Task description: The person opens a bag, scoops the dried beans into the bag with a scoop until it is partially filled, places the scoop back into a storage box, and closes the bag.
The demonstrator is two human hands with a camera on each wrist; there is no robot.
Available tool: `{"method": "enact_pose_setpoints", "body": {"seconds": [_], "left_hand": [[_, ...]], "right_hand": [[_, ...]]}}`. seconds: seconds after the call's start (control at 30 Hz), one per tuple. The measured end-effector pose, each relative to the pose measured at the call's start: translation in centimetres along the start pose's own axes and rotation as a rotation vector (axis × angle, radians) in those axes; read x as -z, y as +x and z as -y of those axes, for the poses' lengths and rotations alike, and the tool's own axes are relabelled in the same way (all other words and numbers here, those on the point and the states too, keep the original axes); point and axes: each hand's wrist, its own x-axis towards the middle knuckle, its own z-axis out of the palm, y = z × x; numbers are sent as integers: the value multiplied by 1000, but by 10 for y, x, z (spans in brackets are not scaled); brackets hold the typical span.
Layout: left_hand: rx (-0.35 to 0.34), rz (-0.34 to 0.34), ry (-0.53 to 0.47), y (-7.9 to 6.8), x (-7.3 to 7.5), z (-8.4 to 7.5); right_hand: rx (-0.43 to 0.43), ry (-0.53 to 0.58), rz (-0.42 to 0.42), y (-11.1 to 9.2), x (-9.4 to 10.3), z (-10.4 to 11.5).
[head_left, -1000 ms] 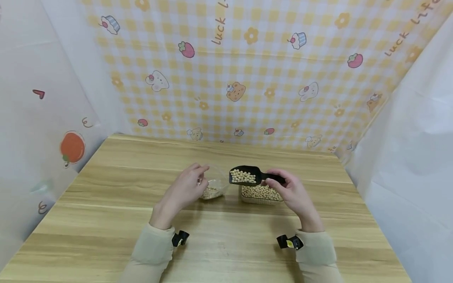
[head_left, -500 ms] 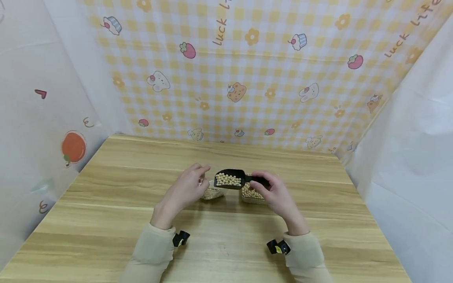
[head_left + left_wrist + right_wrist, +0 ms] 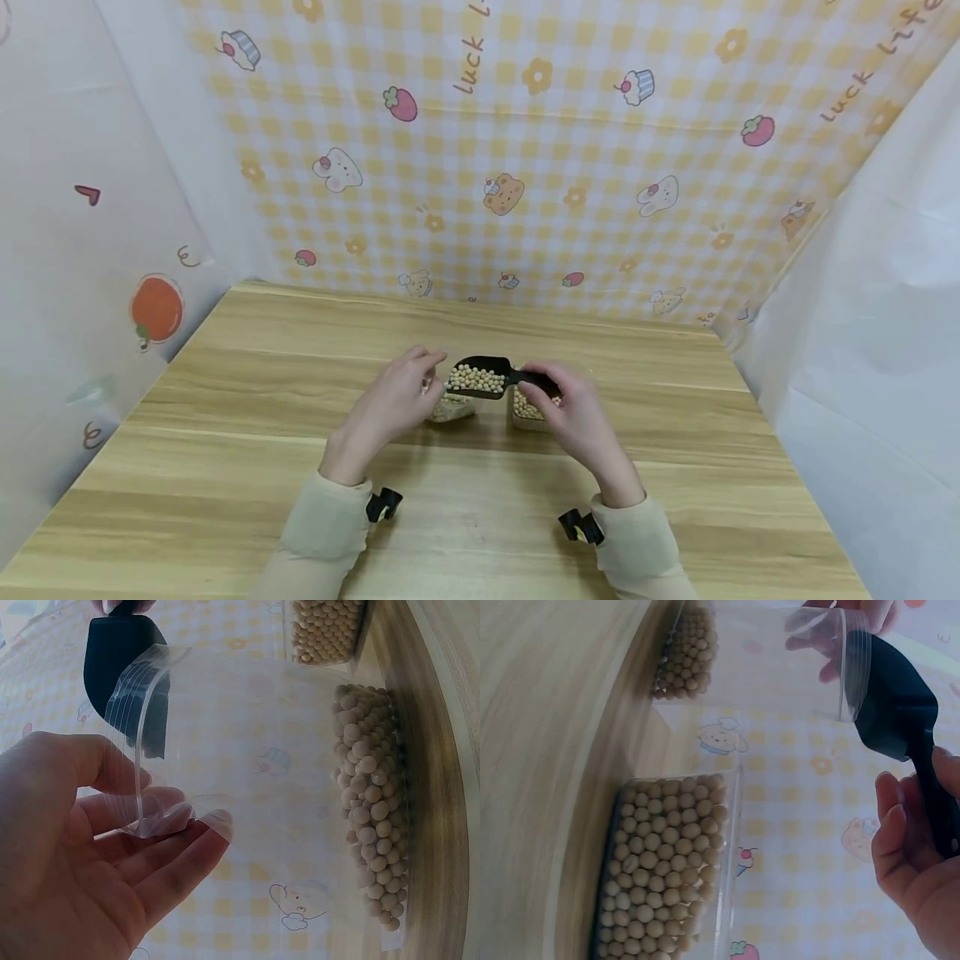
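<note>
A clear zip bag (image 3: pixel 255 735) stands on the table with soybeans (image 3: pixel 373 817) in its bottom. My left hand (image 3: pixel 393 396) pinches the rim of its mouth between thumb and fingers. By its handle, my right hand (image 3: pixel 573 408) grips a black scoop (image 3: pixel 487 362) loaded with soybeans, held level above the bag. In the left wrist view the scoop's front (image 3: pixel 124 671) reaches the bag's opening. Beneath my right hand sits a clear plastic box (image 3: pixel 731 825) full of soybeans, partly hidden in the head view.
The wooden table (image 3: pixel 465 517) carries the bag and box side by side near its middle. A yellow checked cloth (image 3: pixel 450 167) hangs behind the table, with white sheets (image 3: pixel 862 292) at both sides.
My right hand has carried the filled scoop leftward from above the box to the bag's mouth. The left hand stays in place at the bag's rim.
</note>
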Motion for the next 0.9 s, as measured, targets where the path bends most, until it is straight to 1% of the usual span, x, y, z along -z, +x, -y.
{"method": "enact_pose_setpoints", "body": {"seconds": [0.1,0.33,0.47,0.9], "left_hand": [[-4,-2,3,0,0,0],[6,2,-4,-1,0,0],[7,12,-5,0,-1,-1],[6,16,-1,0,1,-1]], "right_hand": [[33,-56,-15,1,0,3],[82,-128,-25,1,0,8],[110,-157,-34,1,1,10],[202,-239,-56,1,0,20]]}}
